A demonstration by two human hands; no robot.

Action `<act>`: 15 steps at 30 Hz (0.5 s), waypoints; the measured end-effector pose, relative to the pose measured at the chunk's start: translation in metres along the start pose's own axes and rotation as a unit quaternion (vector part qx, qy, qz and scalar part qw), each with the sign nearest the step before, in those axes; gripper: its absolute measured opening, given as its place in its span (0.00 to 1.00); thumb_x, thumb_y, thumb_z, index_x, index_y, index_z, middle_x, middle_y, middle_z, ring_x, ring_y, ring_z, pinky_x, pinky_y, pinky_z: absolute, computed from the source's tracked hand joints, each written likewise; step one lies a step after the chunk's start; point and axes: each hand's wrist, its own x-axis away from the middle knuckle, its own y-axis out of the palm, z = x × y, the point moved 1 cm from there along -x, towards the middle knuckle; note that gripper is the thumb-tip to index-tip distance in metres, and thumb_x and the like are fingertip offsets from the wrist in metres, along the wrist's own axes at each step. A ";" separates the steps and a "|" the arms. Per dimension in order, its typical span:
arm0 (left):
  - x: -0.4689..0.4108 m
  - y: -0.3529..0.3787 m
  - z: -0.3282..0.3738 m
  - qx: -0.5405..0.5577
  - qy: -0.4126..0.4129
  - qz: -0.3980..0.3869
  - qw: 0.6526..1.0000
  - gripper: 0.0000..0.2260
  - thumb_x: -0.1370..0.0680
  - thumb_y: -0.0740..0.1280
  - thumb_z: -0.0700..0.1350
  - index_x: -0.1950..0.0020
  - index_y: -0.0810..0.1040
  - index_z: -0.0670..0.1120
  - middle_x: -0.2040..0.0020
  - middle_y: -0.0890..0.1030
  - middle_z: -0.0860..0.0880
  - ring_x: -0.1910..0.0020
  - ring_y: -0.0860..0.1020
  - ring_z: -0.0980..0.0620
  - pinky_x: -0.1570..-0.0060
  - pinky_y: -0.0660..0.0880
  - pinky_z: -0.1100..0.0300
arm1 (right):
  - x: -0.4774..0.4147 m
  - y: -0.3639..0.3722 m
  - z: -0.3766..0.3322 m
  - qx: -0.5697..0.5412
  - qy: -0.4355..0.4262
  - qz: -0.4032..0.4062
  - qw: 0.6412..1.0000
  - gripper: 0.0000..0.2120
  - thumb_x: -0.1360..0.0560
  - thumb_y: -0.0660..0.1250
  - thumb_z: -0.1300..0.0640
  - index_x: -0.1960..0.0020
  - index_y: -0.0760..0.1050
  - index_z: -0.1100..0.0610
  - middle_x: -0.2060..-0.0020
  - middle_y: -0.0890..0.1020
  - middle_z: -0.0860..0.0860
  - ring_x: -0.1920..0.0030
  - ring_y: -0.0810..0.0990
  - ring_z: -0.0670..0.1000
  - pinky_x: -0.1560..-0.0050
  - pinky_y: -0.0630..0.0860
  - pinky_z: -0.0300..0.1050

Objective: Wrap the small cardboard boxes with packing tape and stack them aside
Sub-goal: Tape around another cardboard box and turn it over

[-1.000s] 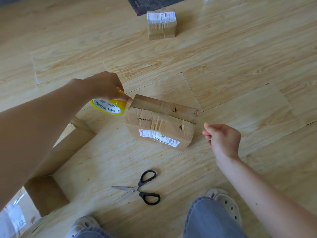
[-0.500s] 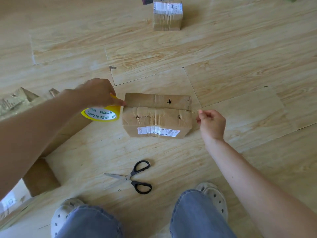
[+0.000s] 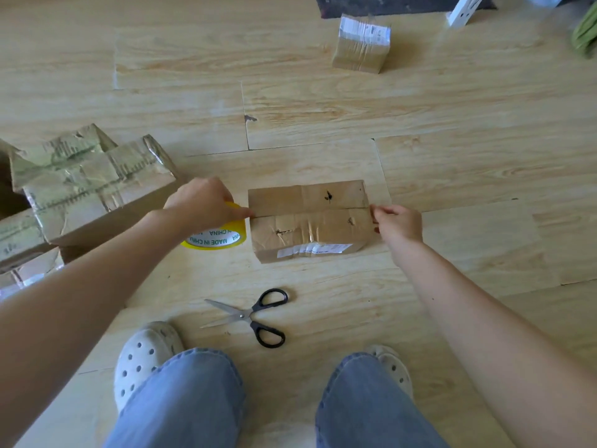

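On the wooden floor [image 3: 452, 176], the biggest thing is a torn, opened carton [image 3: 90, 189] off to the left. The small box [image 3: 310, 221] being wrapped lies flat in the middle, between the two hands, its top seam running left to right. Another box [image 3: 360, 43], already bound in tape, stands well apart at the far side.

The left hand [image 3: 203, 202] is curled over a yellow roll of tape [image 3: 223, 239] just beside the box's left edge, fingers [image 3: 240, 213] reaching to the seam. The right hand [image 3: 399, 223] has its fingers [image 3: 376, 215] pinched together at the seam's right end, most likely on a strip of tape drawn across the top. The strip is clear and too thin to make out. Scissors [image 3: 255, 316] lie closed on the floor nearer the feet.

The likely trouble is the strip landing crooked or wrinkled if either hand slackens, leaving the seam partly uncovered. Clear tape also folds onto itself easily. Neither hand is pressing down on the light box, so a hard pull could drag it sideways.
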 end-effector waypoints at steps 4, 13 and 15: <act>0.003 0.005 -0.009 0.036 -0.010 0.004 0.999 0.19 0.31 0.69 0.67 0.68 0.79 0.51 0.70 0.77 0.48 0.69 0.76 0.50 0.71 0.67 0.61 | 0.002 -0.011 -0.001 0.084 0.011 0.037 0.996 0.25 0.26 0.72 0.53 0.31 0.68 0.56 0.39 0.76 0.53 0.43 0.77 0.55 0.44 0.73 0.46; 0.012 0.024 -0.007 0.121 -0.003 -0.007 0.993 0.26 0.29 0.67 0.65 0.69 0.78 0.42 0.74 0.74 0.47 0.71 0.73 0.49 0.72 0.65 0.60 | 0.108 0.074 -0.026 0.372 -0.491 -0.160 0.772 0.32 0.18 0.52 0.43 0.21 0.51 0.59 0.21 0.50 0.51 0.21 0.46 0.49 0.23 0.41 0.47; 0.014 0.021 -0.011 0.122 0.013 -0.030 0.992 0.21 0.28 0.66 0.61 0.66 0.78 0.43 0.68 0.77 0.46 0.65 0.75 0.46 0.70 0.67 0.60 | 0.113 0.092 -0.021 0.423 -0.483 -0.163 0.749 0.34 0.18 0.48 0.39 0.21 0.44 0.56 0.21 0.43 0.49 0.22 0.39 0.47 0.24 0.36 0.48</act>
